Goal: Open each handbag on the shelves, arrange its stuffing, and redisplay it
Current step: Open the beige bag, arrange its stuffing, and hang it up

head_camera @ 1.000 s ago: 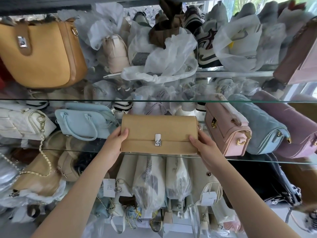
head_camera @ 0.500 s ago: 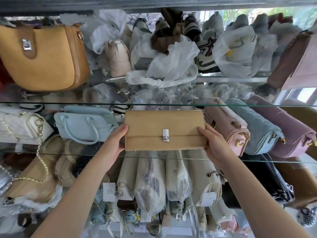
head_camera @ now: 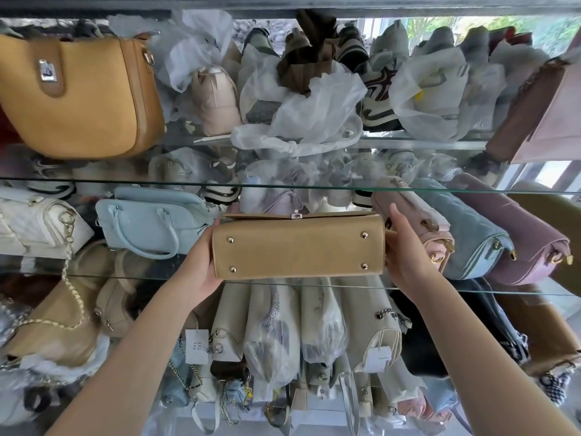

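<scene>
Tan handbag (head_camera: 298,251) now shows its flat base with four metal studs (head_camera: 364,235). Half a second ago its clasped front flap faced the viewer, so it has tipped back, and the clasp (head_camera: 296,216) now peeks over the far top edge. Its long axis runs left to right. It is held at the front of the middle glass shelf (head_camera: 94,276), between a pale blue bag (head_camera: 151,221) and a pink bag (head_camera: 418,221). The left hand (head_camera: 201,265) cups the left end and the right hand (head_camera: 405,256) clasps the right end, thumb raised. The fingers probably wrap behind, out of sight.
</scene>
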